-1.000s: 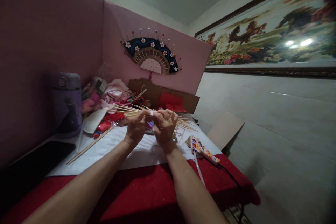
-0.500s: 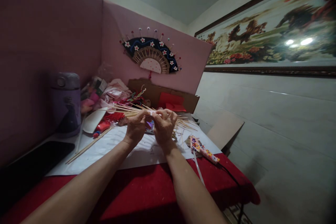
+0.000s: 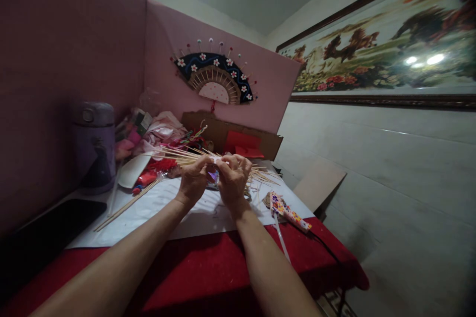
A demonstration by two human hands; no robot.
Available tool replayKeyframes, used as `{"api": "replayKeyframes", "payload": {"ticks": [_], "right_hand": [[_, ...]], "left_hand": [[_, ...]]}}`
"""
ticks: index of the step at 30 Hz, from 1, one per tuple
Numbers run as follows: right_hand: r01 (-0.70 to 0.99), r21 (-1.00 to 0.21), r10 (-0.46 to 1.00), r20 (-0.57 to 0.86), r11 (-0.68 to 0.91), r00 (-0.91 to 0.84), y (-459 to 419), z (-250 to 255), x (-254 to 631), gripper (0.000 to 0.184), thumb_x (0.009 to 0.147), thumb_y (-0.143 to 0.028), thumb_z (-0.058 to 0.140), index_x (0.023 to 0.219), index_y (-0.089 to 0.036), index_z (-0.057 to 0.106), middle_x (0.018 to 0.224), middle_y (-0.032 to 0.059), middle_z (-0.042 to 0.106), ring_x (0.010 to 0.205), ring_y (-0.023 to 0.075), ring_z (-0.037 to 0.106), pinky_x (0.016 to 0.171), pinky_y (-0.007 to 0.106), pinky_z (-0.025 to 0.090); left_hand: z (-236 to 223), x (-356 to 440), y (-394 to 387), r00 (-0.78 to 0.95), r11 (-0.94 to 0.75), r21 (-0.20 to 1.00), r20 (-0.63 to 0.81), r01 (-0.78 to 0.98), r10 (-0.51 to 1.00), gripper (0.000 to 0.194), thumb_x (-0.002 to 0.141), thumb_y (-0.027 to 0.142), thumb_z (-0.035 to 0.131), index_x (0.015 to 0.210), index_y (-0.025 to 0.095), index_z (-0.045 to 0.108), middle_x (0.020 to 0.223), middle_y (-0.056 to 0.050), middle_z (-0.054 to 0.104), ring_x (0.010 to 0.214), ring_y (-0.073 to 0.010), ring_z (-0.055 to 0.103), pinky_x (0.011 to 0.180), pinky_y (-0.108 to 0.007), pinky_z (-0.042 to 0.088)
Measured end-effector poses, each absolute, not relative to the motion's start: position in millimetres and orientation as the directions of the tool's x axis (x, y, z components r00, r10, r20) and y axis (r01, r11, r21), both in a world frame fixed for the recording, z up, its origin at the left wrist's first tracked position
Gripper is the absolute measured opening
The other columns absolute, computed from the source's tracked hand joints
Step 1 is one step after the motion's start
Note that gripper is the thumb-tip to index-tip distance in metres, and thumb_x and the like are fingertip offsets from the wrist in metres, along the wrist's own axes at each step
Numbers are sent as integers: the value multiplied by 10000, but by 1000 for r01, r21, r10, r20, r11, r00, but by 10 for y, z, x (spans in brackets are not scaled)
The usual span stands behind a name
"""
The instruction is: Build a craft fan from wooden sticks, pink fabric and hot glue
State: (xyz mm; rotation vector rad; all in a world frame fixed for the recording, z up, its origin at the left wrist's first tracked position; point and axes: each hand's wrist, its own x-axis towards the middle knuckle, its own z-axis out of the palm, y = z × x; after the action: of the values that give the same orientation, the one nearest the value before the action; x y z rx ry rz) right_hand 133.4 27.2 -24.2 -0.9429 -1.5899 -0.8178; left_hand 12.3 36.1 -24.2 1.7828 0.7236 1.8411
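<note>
Before a pink panel (image 3: 266, 89) bearing a decorated fan (image 3: 217, 63), a left hand (image 3: 192, 182) and a right hand (image 3: 233, 177), both closed, grip a spread of thin wooden sticks (image 3: 179, 155) near its middle, above a white sheet (image 3: 141, 204) on a red-clothed table (image 3: 201, 267)

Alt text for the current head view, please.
The left hand and right hand hold thin sticks over a white sheet on red cloth. A purple bottle stands left; a decorated fan hangs on the pink panel behind.
</note>
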Motion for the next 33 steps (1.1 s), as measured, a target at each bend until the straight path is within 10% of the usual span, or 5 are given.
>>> {"api": "replayKeyframes", "payload": {"ticks": [33], "right_hand": [[892, 20, 211, 969, 452, -129, 242, -240, 1333, 160, 840, -204, 614, 984, -263, 650, 969, 14, 655, 995, 202, 488, 926, 384, 287]], "left_hand": [[-274, 114, 385, -49, -754, 656, 754, 15, 655, 137, 774, 180, 500, 814, 211, 627, 592, 58, 624, 440, -76, 579, 407, -144, 440]]}}
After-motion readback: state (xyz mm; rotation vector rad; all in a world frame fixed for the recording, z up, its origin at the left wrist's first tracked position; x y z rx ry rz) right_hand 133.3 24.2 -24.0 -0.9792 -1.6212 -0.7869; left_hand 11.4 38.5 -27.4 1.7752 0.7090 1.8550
